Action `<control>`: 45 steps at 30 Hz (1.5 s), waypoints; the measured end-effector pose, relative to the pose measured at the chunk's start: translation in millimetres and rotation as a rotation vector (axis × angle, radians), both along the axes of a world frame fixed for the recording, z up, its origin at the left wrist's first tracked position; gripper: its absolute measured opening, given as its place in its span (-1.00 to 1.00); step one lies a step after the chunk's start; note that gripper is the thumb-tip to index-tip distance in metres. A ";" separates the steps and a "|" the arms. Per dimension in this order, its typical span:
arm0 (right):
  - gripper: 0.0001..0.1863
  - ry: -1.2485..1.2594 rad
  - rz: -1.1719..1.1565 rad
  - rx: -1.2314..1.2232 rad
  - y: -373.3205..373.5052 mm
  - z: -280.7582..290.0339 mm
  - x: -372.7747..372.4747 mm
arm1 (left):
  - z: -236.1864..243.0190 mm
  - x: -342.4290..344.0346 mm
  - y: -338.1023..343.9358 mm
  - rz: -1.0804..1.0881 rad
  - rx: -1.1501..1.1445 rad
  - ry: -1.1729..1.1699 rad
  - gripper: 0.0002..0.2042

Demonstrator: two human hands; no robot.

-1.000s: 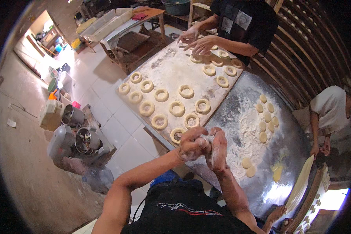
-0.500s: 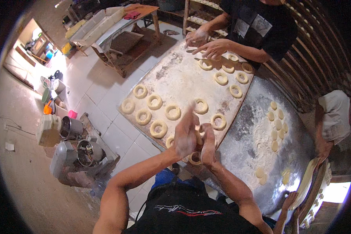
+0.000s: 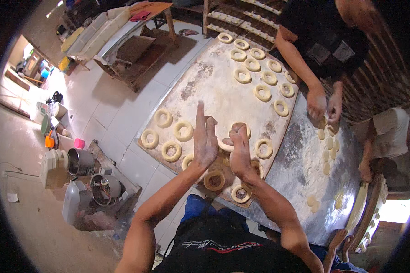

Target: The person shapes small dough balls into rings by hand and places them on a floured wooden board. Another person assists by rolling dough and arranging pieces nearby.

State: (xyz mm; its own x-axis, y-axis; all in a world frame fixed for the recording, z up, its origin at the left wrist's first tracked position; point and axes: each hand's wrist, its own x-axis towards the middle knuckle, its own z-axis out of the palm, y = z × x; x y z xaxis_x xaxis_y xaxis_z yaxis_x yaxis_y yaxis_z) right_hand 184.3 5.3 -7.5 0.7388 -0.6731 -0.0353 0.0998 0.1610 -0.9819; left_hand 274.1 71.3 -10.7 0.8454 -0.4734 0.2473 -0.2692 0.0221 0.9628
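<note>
My left hand (image 3: 206, 144) is open above the near part of a floured wooden board (image 3: 209, 86), its fingers stretched forward. Beside it, my right hand (image 3: 239, 154) has its fingers curled around a pale dough ring (image 3: 225, 145), which shows partly in the gap between both hands. Another dough ring (image 3: 243, 129) lies just beyond the right fingers. Several rings lie to the left, among them one dough ring (image 3: 183, 130). Nearest my body are a shadowed dough ring (image 3: 214, 180) and a lighter dough ring (image 3: 241, 193).
More dough rings (image 3: 262, 93) cover the board's far right. A co-worker's hands (image 3: 323, 107) reach over flat dough discs (image 3: 326, 155) on the floured metal table (image 3: 282, 191). Mixers (image 3: 102, 189) stand at left, a wooden table (image 3: 150, 9) far left. Other people's hands (image 3: 339, 239) show at lower right.
My hands have moved apart, the left one slightly leftward. The co-worker's hands have left the board's far end for the dough discs on the metal table, uncovering more rings.
</note>
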 end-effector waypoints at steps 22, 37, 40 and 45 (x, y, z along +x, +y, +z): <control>-0.58 0.603 -0.392 -0.487 -71.5 19.6 -70.1 | -27.6 106.7 -27.6 -0.379 0.551 -0.343 -0.76; -0.81 0.455 -0.910 -0.490 60.0 -46.5 -351.4 | -37.1 -283.1 -121.2 -0.989 0.300 -0.608 -0.68; -0.86 0.437 -0.973 -0.360 59.6 -39.5 -402.9 | -40.9 -338.9 -124.2 -0.830 0.482 -0.724 -0.65; -0.87 0.423 -0.934 0.039 13.9 -9.1 -447.6 | -23.0 -374.0 -122.7 -0.836 0.584 -0.402 -0.71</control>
